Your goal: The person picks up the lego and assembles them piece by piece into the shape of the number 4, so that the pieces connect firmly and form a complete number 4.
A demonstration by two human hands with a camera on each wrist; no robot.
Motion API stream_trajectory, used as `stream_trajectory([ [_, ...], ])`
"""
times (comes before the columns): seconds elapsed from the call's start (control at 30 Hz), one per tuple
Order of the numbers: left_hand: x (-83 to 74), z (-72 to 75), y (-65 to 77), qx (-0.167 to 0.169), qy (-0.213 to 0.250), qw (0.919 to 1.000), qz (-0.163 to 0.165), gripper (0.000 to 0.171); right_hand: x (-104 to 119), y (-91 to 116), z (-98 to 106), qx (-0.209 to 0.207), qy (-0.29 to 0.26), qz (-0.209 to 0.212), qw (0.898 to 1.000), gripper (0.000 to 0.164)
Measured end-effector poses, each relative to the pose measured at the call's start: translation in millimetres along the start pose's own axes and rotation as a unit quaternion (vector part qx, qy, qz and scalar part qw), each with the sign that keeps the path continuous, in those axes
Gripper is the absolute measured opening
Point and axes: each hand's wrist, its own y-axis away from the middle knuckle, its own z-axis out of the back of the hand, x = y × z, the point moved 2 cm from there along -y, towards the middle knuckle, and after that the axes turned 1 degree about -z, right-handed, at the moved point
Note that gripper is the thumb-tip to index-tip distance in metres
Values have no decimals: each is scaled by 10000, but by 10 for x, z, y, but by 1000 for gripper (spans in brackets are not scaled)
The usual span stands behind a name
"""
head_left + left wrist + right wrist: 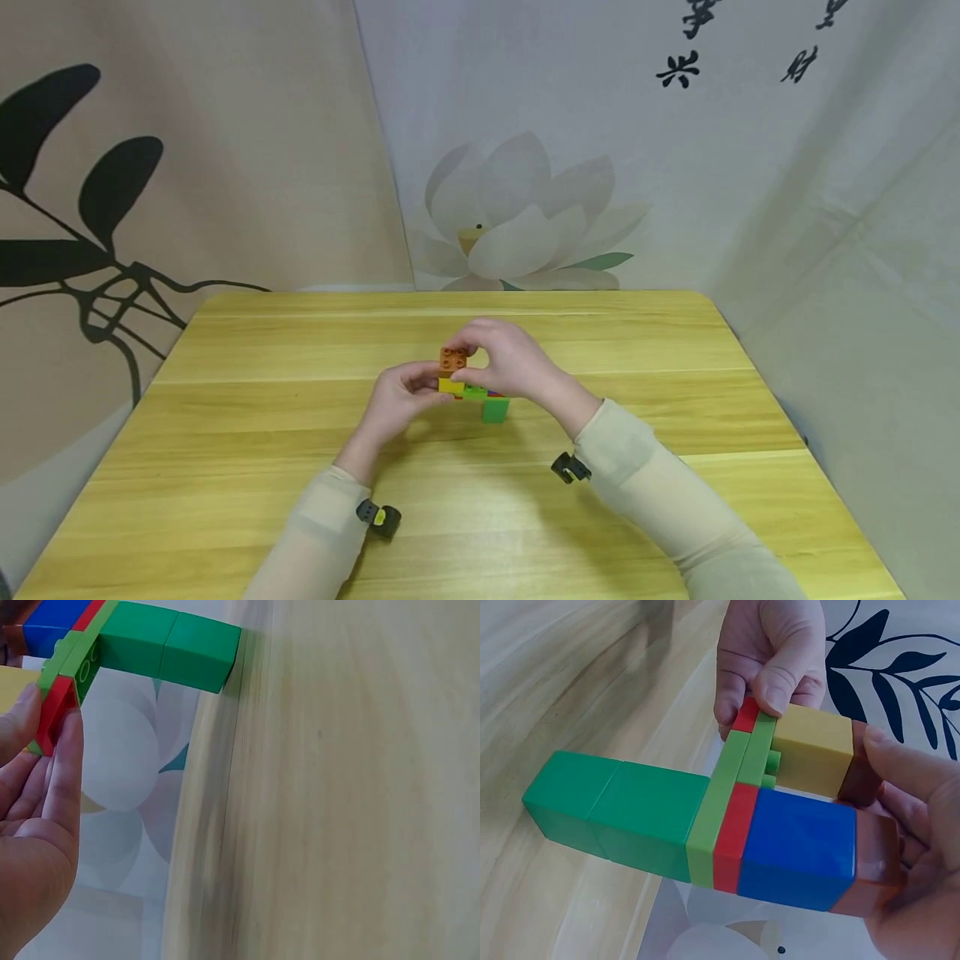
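Both hands hold one toy-brick structure above the table. Its stem is two green bricks (641, 814) end to end, joined to light green plates (718, 802) and red plates (736, 832). A blue brick (799, 844) capped by one brown brick (871, 859) sits on one side. Beside it, a yellow brick (814, 754) bears another brown brick (452, 360). My left hand (397, 400) pinches the plates' end below the yellow brick, thumb on top. With thumb and fingers, my right hand (513, 358) grips the brown brick on the yellow one; its palm side is partly hidden.
The wooden table (465, 517) lies beneath both hands. Behind it hangs a pale cloth (300, 167) printed with a flower, dark leaves and writing. A dark camera mount (380, 518) sits on the left sleeve, and another mount (570, 468) on the right.
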Motion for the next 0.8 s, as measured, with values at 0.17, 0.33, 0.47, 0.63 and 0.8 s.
stream_trajectory([
  [0.17,-4,-1,2,-35,-55,10000,6,36,-7,12,3,-44,-14,44,10000,33],
  [0.33,-2,-2,2,-80,-28,10000,21,37,6,5,4,3,40,18,10000,33],
  [0.47,-15,-3,1,-100,-51,9999,-66,36,10,10,0,-4,66,-26,10000,33],
  [0.63,-15,-7,-12,-40,-54,9999,-113,35,4,20,1,-28,45,-43,10000,33],
  [0.8,-12,-15,-16,-37,-45,10000,-78,36,-19,25,-5,-37,37,-61,10000,33],
])
